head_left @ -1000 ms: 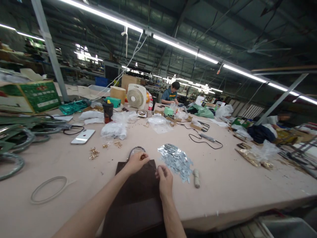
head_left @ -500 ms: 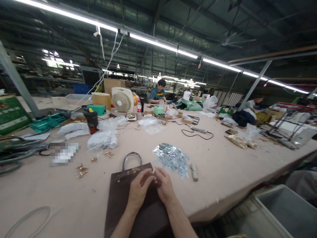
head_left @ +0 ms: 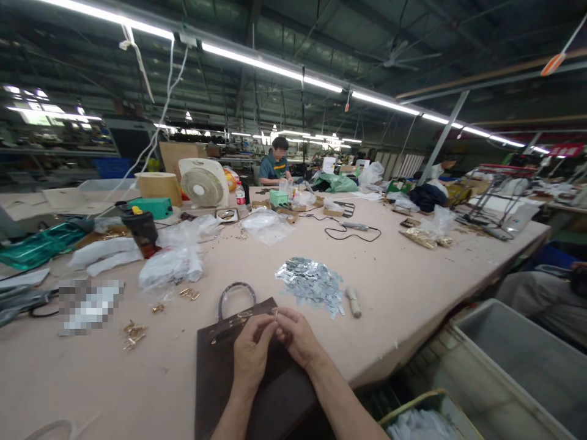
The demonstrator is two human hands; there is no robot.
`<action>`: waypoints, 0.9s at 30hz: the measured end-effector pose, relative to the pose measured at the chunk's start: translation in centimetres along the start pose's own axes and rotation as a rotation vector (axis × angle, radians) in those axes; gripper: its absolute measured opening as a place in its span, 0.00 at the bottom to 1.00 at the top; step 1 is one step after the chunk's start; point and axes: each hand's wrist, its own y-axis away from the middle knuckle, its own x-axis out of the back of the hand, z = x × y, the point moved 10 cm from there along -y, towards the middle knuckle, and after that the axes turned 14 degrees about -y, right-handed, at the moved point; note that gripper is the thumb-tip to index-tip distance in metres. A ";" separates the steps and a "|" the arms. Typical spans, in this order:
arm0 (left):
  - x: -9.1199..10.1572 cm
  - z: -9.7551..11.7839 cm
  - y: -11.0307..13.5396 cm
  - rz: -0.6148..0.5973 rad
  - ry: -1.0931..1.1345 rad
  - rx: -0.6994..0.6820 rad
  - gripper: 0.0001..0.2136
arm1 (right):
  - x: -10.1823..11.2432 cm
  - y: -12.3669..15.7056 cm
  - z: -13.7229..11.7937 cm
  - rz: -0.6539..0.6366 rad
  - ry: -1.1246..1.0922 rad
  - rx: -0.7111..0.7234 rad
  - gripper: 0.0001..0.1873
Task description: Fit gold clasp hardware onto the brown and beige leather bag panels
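Observation:
A dark brown handbag [head_left: 214, 379] lies on the table in front of me, its rounded handle [head_left: 237, 285] pointing away. Over its top edge, my left hand [head_left: 250, 354] and my right hand [head_left: 299, 337] meet fingertip to fingertip. Between them is a small gold-coloured metal fitting [head_left: 276, 315], pinched by both; its exact shape is too small to make out. More gold fittings [head_left: 132, 334] lie loose left of the bag. Beyond my right hand spreads a heap of flat silver metal plates [head_left: 312, 286], with a short beige wrapped bundle [head_left: 353, 302] beside it.
Plastic bags [head_left: 172, 267], a dark cup [head_left: 141, 233] and a fan [head_left: 202, 183] stand farther left. A corded hand tool [head_left: 355, 226] lies mid-table. A co-worker [head_left: 274, 165] sits across. Below the table's right edge is a grey bin [head_left: 518, 354].
My view has turned a little to the right, so the table's things sit farther left. Both hands stay together over the bag, still pinching the small fitting, with fingers slightly shifted.

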 end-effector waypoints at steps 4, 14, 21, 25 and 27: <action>0.3 0.6 -0.1 0.034 -0.011 -0.042 0.09 | 0.0 -0.2 0.2 0.002 -0.038 -0.023 0.22; -1.5 -1.8 0.2 -0.087 0.150 0.164 0.21 | 0.5 -0.1 -0.3 0.048 -0.105 -0.012 0.19; -2.1 -2.2 0.3 -0.170 0.141 0.121 0.20 | -0.1 0.2 -0.6 0.015 -0.073 -0.013 0.16; -1.5 -0.9 -0.1 -0.177 0.121 0.068 0.16 | -0.4 0.5 -0.7 0.006 -0.036 -0.036 0.16; -1.2 -0.5 -0.1 -0.169 0.114 0.048 0.14 | -0.4 0.6 -0.4 -0.003 -0.029 -0.058 0.17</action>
